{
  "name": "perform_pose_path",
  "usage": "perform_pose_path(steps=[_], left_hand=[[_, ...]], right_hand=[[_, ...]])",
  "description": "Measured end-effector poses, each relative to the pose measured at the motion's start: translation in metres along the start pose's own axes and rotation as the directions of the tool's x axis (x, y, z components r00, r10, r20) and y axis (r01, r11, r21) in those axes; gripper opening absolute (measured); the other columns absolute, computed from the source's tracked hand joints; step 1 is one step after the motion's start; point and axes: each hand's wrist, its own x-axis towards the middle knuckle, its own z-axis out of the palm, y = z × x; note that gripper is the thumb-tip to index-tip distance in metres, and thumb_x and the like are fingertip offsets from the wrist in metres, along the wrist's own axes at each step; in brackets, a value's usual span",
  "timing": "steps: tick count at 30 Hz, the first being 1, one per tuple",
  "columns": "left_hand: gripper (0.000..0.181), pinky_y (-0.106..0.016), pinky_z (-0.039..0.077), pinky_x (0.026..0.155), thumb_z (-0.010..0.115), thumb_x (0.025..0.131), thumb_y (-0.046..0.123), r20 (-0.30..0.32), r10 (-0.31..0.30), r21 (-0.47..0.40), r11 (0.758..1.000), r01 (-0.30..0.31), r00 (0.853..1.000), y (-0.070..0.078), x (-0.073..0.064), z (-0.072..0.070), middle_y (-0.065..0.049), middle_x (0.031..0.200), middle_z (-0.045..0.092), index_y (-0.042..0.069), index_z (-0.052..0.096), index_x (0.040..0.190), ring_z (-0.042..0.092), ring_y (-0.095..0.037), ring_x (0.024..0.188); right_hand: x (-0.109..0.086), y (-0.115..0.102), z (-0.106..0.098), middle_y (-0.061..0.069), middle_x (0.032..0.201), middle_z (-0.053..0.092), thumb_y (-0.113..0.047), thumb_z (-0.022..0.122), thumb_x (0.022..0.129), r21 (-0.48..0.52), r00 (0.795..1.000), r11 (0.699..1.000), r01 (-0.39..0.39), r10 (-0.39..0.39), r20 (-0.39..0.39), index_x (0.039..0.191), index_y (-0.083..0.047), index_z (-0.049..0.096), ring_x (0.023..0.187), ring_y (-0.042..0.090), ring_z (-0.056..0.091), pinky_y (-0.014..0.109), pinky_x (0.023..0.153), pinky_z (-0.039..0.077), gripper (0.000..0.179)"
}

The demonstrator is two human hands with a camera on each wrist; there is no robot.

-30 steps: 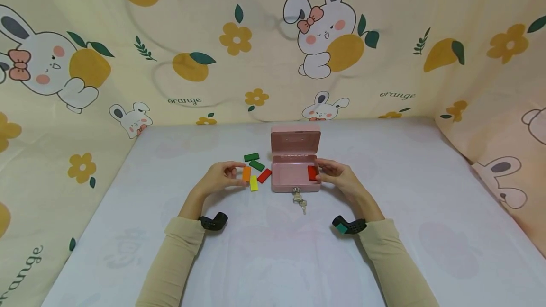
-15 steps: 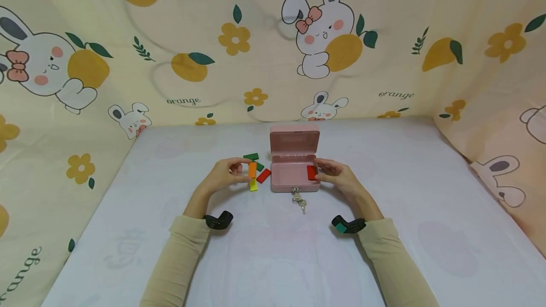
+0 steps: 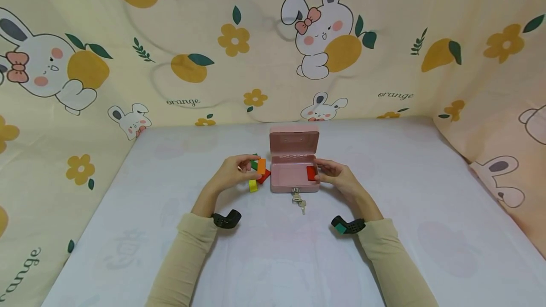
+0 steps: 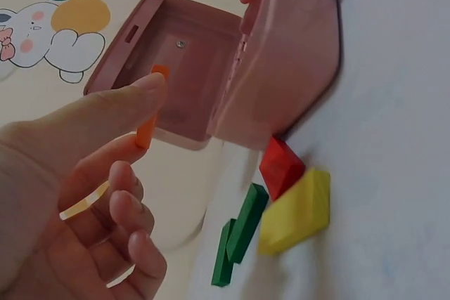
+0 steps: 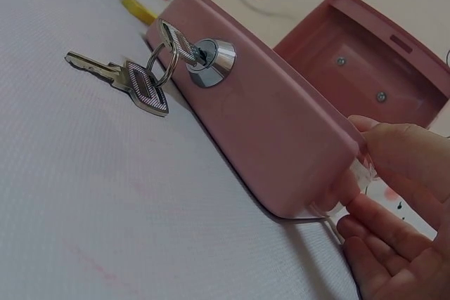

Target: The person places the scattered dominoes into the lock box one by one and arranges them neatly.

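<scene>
My left hand (image 3: pixel 231 173) pinches an orange block (image 3: pixel 261 166) between thumb and fingertips, raised just left of the pink cash box (image 3: pixel 295 188). In the left wrist view the orange block (image 4: pixel 147 128) stands on edge against the raised lid behind. The box is open, and a red block (image 3: pixel 311 173) lies inside at its right end. At that same end, my right hand (image 3: pixel 340 176) grips the side wall, with the thumb (image 5: pixel 394 142) at the rim and the other fingers low on the outside.
Left of the box lie a yellow block (image 4: pixel 299 214), another red block (image 4: pixel 281 168) and two green blocks (image 4: pixel 247 224), partly hidden by the left hand in the head view. A key sits in the front lock (image 5: pixel 213 63), with a second key (image 5: pixel 144 88) hanging from its ring.
My left hand has lifted the orange block and carried it right, over the loose blocks and closer to the box. The right hand and the box have stayed in place.
</scene>
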Motion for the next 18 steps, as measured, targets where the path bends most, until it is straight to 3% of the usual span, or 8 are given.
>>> perform_pose_path(steps=[10,18], left_hand=[[0.047,-0.020,0.034,0.062,0.077,0.081,0.015,0.004,0.039,-0.030,0.999,-0.039,0.999,0.010,0.006,0.008,-0.009,0.082,0.052,0.006,0.062,0.125,0.045,-0.015,0.074],[0.046,-0.018,0.035,0.061,0.079,0.078,0.013,0.009,0.086,-0.033,0.996,-0.085,0.996,0.015,0.013,0.017,-0.021,0.083,0.054,0.003,0.064,0.121,0.044,-0.013,0.067]], right_hand=[[-0.001,-0.002,0.000,0.021,0.151,0.040,-0.010,0.067,0.089,-0.007,1.000,1.000,-0.009,0.009,-0.002,0.142,0.000,0.043,0.144,0.035,0.035,0.028,0.112,0.034,0.060],[-0.002,-0.004,0.001,0.021,0.151,0.040,-0.012,0.068,0.089,-0.028,1.000,1.000,-0.007,0.007,-0.008,0.142,0.000,0.043,0.144,0.036,0.035,0.041,0.114,0.028,0.060]])
